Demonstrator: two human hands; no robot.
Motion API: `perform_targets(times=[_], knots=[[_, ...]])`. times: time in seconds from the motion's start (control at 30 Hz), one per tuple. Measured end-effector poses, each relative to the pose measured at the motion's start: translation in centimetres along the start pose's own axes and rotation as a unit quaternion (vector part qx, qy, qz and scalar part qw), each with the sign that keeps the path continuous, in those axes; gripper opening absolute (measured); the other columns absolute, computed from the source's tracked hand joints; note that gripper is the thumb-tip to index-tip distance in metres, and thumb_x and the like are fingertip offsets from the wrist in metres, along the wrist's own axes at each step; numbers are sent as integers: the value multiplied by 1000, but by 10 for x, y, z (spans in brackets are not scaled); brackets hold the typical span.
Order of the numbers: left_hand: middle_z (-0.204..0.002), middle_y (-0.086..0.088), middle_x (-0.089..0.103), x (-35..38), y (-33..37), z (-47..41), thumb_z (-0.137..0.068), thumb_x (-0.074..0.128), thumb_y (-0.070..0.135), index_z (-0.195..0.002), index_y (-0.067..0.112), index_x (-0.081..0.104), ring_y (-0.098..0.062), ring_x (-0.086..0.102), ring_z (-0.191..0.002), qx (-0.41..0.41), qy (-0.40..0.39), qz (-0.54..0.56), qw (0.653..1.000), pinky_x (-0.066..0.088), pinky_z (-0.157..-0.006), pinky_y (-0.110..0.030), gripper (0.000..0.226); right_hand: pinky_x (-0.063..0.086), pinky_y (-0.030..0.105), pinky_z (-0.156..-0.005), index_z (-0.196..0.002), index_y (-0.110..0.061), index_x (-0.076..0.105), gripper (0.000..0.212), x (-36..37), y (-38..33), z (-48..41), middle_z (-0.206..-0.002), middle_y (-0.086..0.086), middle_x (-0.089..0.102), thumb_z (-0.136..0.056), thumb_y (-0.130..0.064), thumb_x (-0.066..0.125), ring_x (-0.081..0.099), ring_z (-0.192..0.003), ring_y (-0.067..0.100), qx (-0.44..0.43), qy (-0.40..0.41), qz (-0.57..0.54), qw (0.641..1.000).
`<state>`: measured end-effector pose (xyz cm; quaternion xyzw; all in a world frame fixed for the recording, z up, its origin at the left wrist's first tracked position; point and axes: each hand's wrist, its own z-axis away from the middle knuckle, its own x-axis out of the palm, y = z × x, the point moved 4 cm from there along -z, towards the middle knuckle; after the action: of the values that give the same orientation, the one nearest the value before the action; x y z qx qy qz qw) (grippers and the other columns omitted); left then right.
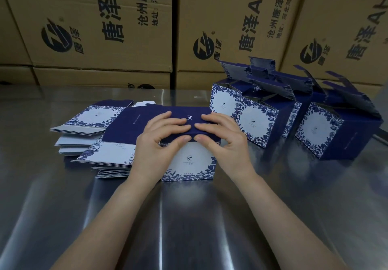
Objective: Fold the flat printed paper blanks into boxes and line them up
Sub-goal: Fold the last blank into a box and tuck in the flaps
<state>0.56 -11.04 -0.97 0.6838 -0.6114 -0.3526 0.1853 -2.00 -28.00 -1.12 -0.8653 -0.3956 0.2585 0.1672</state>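
Observation:
A blue-and-white printed box [189, 162] stands on the steel table [189, 217] right in front of me. My left hand [155, 141] and my right hand [222, 137] both lie on its dark blue top flap. The fingers press flat on the flap and the two thumbs meet at its front edge. To the left lie piles of flat printed blanks [94, 116], and a nearer pile [109, 156] touches the box. On the right stand folded boxes [258, 122] in a row, their top flaps up, with another [321, 131] further right.
Large brown cartons [105, 28] with black print form a wall along the far edge of the table. The shiny table surface stretches toward me below my forearms.

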Motion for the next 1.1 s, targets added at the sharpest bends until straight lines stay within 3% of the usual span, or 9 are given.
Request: perform_targets(times=[0.23, 0.47, 0.57, 0.7, 0.83, 1.0, 1.1], knots=[[-107, 13, 68, 0, -1, -3, -86, 71, 4, -100, 23, 72, -13, 49, -130, -23, -17, 27, 999, 33, -104, -12, 23, 39, 28, -106, -101, -9, 76, 22, 1, 3, 0, -111, 1, 68, -80, -16, 71, 55, -119, 26, 28, -9, -30, 999], [-110, 11, 69, 2, -3, -2, -88, 69, 4, -99, 24, 72, -10, 46, -131, -31, -18, 41, 999, 30, -103, -8, 23, 35, 25, -107, -106, -13, 74, 23, 0, 4, -1, -113, -3, 67, -83, -15, 69, 52, -124, 22, 47, -35, -58, 997], [-111, 14, 69, -1, -7, -3, -86, 70, 4, -97, 28, 72, -3, 46, -131, -41, -27, 73, 996, 34, -104, -11, 27, 35, 30, -111, -107, -18, 72, 24, -3, 8, -3, -116, -3, 67, -85, -10, 70, 50, -128, 20, 77, -57, -105, 990], [-106, 7, 73, -9, -15, -5, -79, 73, -6, -88, 16, 74, -3, 55, -125, -77, -6, 178, 981, 44, -99, -17, 24, 36, 37, -112, -95, -24, 74, 26, -7, 11, -5, -112, -5, 70, -83, -1, 71, 50, -129, 14, 125, -64, -172, 975], [-100, 7, 75, -10, -17, -7, -77, 72, -9, -84, 14, 74, -3, 58, -121, -81, -4, 190, 978, 47, -98, -19, 24, 37, 38, -111, -91, -25, 74, 28, -5, 11, -6, -107, -6, 70, -82, 1, 71, 51, -127, 15, 136, -57, -174, 974], [-103, 7, 76, -11, -22, -7, -79, 72, 2, -85, 17, 75, -5, 56, -125, -72, -19, 204, 976, 47, -99, -20, 16, 36, 32, -112, -96, -23, 75, 24, -9, 15, -5, -114, -8, 70, -86, -2, 68, 49, -130, 9, 145, -93, -190, 966], [-107, 3, 75, -13, -26, -7, -76, 72, 14, -81, 24, 79, -9, 55, -127, -80, -20, 261, 962, 47, -99, -19, 13, 34, 35, -114, -99, -21, 75, 23, -12, 18, -5, -119, -6, 69, -89, -3, 65, 47, -133, 7, 156, -115, -209, 958]])
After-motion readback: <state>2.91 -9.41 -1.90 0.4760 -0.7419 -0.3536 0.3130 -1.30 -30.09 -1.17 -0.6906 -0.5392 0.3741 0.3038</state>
